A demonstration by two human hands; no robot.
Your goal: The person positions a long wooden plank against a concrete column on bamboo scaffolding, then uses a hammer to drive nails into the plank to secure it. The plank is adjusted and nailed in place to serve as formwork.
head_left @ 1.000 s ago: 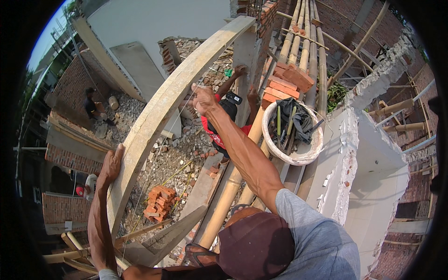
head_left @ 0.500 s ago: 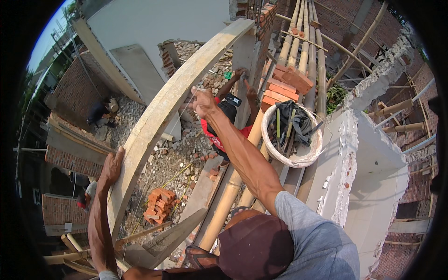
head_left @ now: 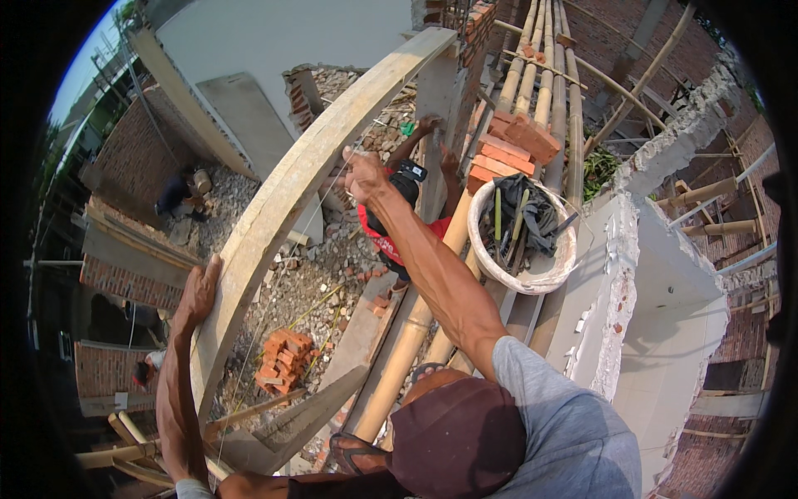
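Note:
A long pale wooden beam [head_left: 278, 193] runs from the lower left up to the top middle. My left hand [head_left: 198, 293] grips its left edge, with some fingers hidden behind the wood. Across the beam, my right hand [head_left: 364, 176] is closed with its fingertips against the right edge. A thin string [head_left: 319, 218] passes from those fingertips down along the beam. Below my right forearm, a co-worker in red and black [head_left: 405, 187] has both hands raised at a grey post [head_left: 434, 91].
A white bucket [head_left: 565, 264] with black plastic stands on the right beside stacked red bricks [head_left: 504, 153]. Bamboo poles [head_left: 413, 345] run past it. Rubble and a brick pile [head_left: 283, 360] lie below. A broken white wall [head_left: 613, 308] rises at right. Another person [head_left: 176, 195] bends at far left.
The co-worker's hands have shifted at the post, and an orange tool between them no longer shows. The person at lower left has moved slightly. My hands stay almost in place.

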